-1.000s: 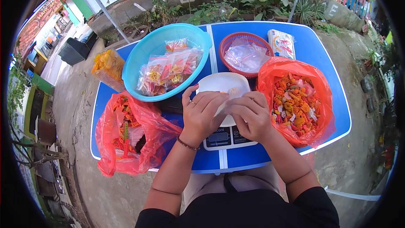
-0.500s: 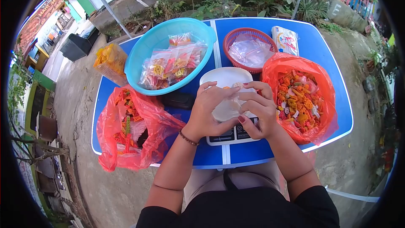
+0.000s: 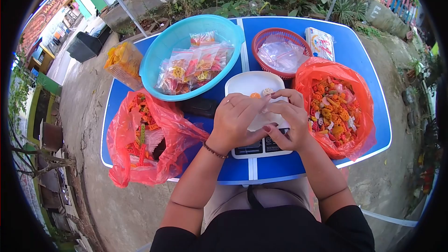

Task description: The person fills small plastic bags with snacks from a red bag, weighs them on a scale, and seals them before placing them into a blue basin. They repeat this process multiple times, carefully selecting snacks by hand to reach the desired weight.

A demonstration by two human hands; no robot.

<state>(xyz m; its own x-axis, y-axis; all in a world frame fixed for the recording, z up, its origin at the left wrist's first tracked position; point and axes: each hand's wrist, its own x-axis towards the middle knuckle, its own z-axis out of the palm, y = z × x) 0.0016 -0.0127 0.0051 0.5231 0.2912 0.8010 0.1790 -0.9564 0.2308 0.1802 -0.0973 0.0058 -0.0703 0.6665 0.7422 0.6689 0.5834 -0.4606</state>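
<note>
My left hand (image 3: pixel 237 119) and my right hand (image 3: pixel 290 120) are closed on a small clear plastic bag (image 3: pixel 261 120), one at each side. They hold it over a white kitchen scale (image 3: pixel 247 80), whose dark panel shows below my thumbs. Just beyond my fingertips are an orange snack piece (image 3: pixel 255 95) and a pale flower-shaped piece (image 3: pixel 267 91). Fingers cover part of the bag. Right of my right hand, a red plastic bag (image 3: pixel 364 116) gapes around many colourful snack pieces (image 3: pixel 332 107).
On the blue table (image 3: pixel 322 168), a turquoise basin (image 3: pixel 158 49) holds several filled packets. Behind the scale, a red basket (image 3: pixel 305 44) contains clear bags, beside a white packet (image 3: pixel 320 44). At left are another red bag (image 3: pixel 154 168), a black case (image 3: pixel 199 107) and a yellow-filled container (image 3: pixel 123 63).
My fingers have drawn closer together around the clear bag, and the left fingers bend further over it. The whole view has shifted slightly.
</note>
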